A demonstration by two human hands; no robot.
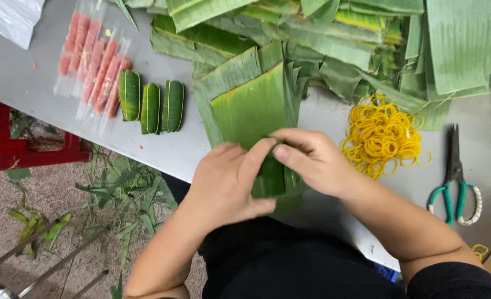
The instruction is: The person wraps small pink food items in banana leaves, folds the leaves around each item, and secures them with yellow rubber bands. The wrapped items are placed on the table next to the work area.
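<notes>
My left hand (226, 180) and my right hand (314, 160) both grip a small dark green banana-leaf roll (270, 177) at the table's near edge, fingers pressed on its top fold. It lies on a stack of flat leaf pieces (251, 108). What is inside the roll is hidden. Three finished leaf rolls (150, 106) lie side by side to the left. Next to them sit clear packs of pink sausage sticks (93, 66).
A pile of yellow rubber bands (382, 135) lies right of my hands, and green-handled scissors (454, 177) further right. Heaped banana leaves (339, 39) cover the back of the grey table (29, 77). Leaf scraps litter the floor (118, 191) by a red stool (13, 144).
</notes>
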